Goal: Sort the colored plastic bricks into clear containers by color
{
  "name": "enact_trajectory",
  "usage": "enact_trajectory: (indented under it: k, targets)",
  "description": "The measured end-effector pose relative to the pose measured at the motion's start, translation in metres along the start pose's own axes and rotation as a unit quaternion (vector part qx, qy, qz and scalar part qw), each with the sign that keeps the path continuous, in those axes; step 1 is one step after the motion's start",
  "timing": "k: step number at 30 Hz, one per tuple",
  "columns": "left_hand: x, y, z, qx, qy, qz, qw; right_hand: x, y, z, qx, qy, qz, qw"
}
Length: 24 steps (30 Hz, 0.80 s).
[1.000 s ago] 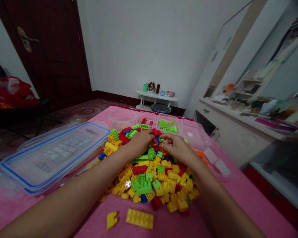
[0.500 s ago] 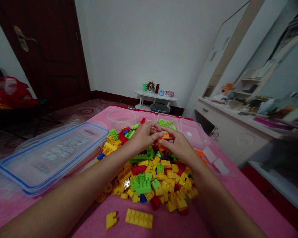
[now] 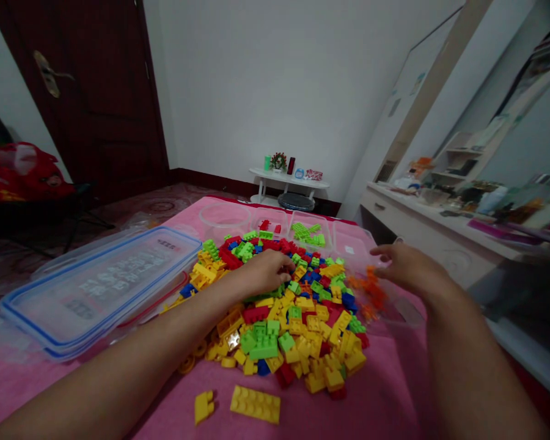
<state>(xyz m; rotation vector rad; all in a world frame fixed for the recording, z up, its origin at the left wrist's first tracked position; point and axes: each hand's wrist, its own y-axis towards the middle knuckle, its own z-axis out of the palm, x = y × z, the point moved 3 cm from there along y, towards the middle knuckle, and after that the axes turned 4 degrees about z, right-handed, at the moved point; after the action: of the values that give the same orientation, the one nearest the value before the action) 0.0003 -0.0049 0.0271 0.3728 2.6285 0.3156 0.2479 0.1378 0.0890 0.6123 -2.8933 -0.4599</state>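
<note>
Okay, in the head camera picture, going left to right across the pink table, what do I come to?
In order: blue-rimmed clear lid → left hand → right hand.

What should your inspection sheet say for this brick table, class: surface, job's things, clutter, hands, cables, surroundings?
Surface: pink cloth covers the table.
Job's things: mixed brick pile; orange bricks in a clear tub at the right; red bricks and green bricks in tubs behind.
Clutter: blue-rimmed clear box at left; two yellow bricks loose in front.
Hands: left hand rests on the pile, grip unclear; right hand open above the orange bricks.
Cables: nothing seen.
Surroundings: dark door, small white table, dresser at right.
</note>
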Motion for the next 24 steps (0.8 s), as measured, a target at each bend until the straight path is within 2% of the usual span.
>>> enact_trajectory:
  k: [3, 6, 8, 12, 15, 17, 19, 22, 24]
  targets:
    - [0.003, 0.000, 0.005, 0.001, 0.032, 0.008, 0.999, 0.029, -0.009, 0.002, 0.047, -0.016, -0.024, 0.998]
    - [0.007, -0.001, 0.006, -0.005, 0.067, 0.003, 0.998, 0.075, -0.024, 0.008, 0.083, -0.039, -0.107, 0.990]
    - [0.008, -0.002, 0.005, -0.012, 0.092, -0.011, 0.996, 0.097, -0.032, 0.019, 0.111, -0.068, -0.151, 0.980]
    - [0.008, -0.003, 0.003, -0.018, 0.102, -0.031, 0.994, 0.107, -0.036, 0.039, 0.125, -0.099, -0.156, 0.975]
    - [0.008, 0.000, -0.005, -0.065, 0.074, -0.040, 0.994, 0.104, -0.031, 0.040, 0.100, -0.064, -0.165, 0.979]
    - [0.011, 0.002, -0.010, -0.105, 0.005, -0.054, 0.993, 0.103, -0.028, 0.035, 0.069, -0.004, -0.168, 0.983]
    - [0.013, 0.005, -0.012, -0.116, -0.134, -0.080, 0.981, 0.104, -0.026, 0.029, 0.042, 0.079, -0.160, 0.983]
    - [0.012, 0.006, -0.007, -0.082, -0.361, -0.144, 0.918, 0.109, -0.028, 0.026, 0.032, 0.181, -0.149, 0.972]
    - [0.009, 0.006, -0.003, -0.067, -0.459, -0.187, 0.866, 0.115, -0.031, 0.026, 0.026, 0.215, -0.144, 0.966]
